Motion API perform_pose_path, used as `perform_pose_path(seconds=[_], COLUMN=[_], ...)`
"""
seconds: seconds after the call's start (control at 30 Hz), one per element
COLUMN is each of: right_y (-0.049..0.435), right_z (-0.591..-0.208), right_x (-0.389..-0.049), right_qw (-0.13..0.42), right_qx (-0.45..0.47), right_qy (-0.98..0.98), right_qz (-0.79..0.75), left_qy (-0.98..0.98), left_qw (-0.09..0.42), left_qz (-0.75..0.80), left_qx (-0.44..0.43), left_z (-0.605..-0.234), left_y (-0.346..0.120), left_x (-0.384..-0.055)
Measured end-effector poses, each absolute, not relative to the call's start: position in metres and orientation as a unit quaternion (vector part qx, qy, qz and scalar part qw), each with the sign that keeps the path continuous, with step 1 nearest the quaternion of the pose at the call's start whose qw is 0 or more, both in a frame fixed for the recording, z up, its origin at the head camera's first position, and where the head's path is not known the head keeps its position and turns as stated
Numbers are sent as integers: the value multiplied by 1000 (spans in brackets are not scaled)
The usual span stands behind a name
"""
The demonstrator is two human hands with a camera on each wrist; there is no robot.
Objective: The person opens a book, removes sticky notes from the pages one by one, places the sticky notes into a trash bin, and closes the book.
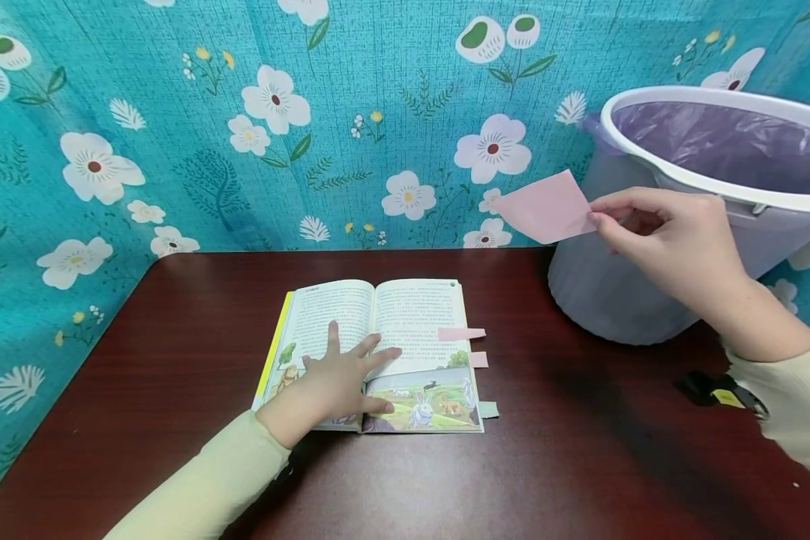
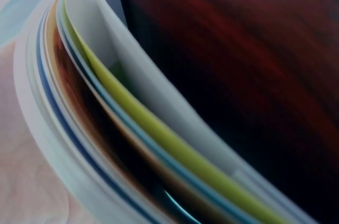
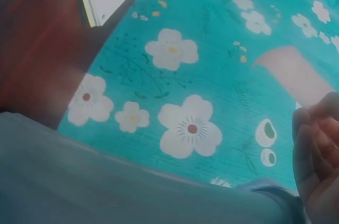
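Observation:
An illustrated book [image 1: 418, 315] lies open on the dark wooden table. Across its middle fold my left hand [image 1: 334, 382] rests with fingers spread, holding the pages flat. A pink paper strip [image 1: 460, 334] lies over the right page and sticks out past its edge; below it a pink tab [image 1: 478, 360] and a pale green tab [image 1: 489, 409] stick out. My right hand [image 1: 675, 232] pinches a pink piece of paper [image 1: 547, 208] by one corner, in the air in front of the bin. That paper [image 3: 299, 73] also shows in the right wrist view. Page edges [image 2: 159, 144] fill the left wrist view.
A grey bin [image 1: 621, 277] with a white rim and purple liner stands at the table's right, just behind my right hand. A teal floral curtain [image 1: 351, 120] hangs along the back edge of the table [image 1: 189, 345].

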State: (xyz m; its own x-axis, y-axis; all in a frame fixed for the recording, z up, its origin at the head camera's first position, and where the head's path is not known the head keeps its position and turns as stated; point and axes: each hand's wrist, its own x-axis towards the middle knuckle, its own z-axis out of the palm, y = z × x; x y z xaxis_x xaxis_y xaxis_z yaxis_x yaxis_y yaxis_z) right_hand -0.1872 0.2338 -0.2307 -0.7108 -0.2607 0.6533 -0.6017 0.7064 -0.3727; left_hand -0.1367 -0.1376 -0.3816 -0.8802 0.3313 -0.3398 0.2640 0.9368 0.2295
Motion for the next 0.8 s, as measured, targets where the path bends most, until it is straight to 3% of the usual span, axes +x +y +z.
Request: perform_pose_path(seconds=[0.4, 0.8], right_y=[245, 274], right_z=[-208, -198], right_x=[-172, -174], right_qw=[334, 302], right_qx=[225, 133], right_qy=[-875, -876], right_qz=[269, 352], left_qy=[966, 967], left_qw=[190, 188], left_qz=[89, 80], left_qx=[153, 155], left_z=[-382, -382], left_y=[-138, -133], left_x=[-136, -136])
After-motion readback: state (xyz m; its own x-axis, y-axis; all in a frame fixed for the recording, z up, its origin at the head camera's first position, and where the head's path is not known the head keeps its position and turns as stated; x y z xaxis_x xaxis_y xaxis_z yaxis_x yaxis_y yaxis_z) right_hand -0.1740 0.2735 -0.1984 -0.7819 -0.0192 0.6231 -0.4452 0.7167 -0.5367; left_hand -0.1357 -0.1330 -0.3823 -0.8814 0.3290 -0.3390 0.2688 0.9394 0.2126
